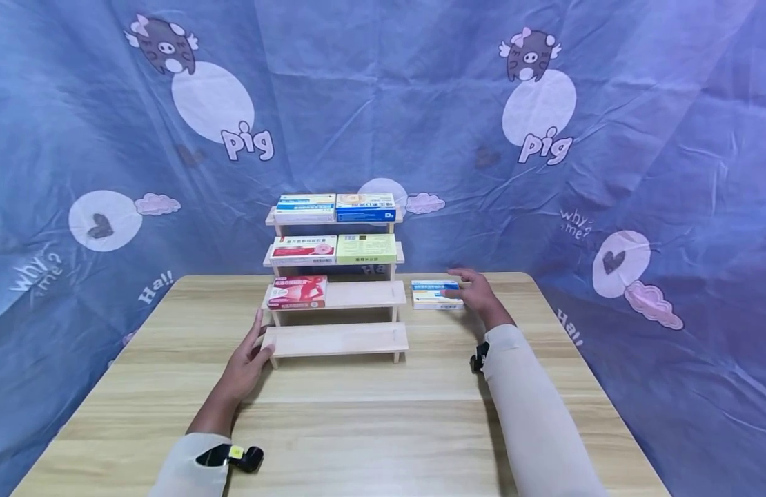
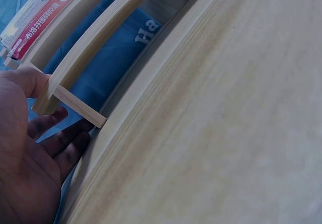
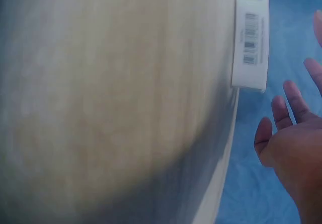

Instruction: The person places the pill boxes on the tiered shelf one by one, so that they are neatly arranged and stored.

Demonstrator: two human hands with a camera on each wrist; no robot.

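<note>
A stepped wooden display rack (image 1: 333,339) stands on the table, and my left hand (image 1: 245,366) grips the left end of its lowest step. In the left wrist view, the left hand (image 2: 35,148) has its thumb above the board and its fingers under and beside it. To the right of the rack lies a white, blue and yellow medicine box (image 1: 429,295). My right hand (image 1: 479,298) hovers at this box's right end with fingers spread. The right wrist view shows the box's barcoded side (image 3: 250,43) and the right hand (image 3: 297,138) with fingers loosely extended, apart from that side.
A red medicine box (image 1: 297,292) sits on the rack's second step from the bottom. Above it are a red-and-white box (image 1: 304,250) and a green box (image 1: 366,248). The top step bears a blue-and-white box (image 1: 305,207) and a blue box (image 1: 366,207). Patterned blue cloth (image 1: 370,103) hangs behind the table.
</note>
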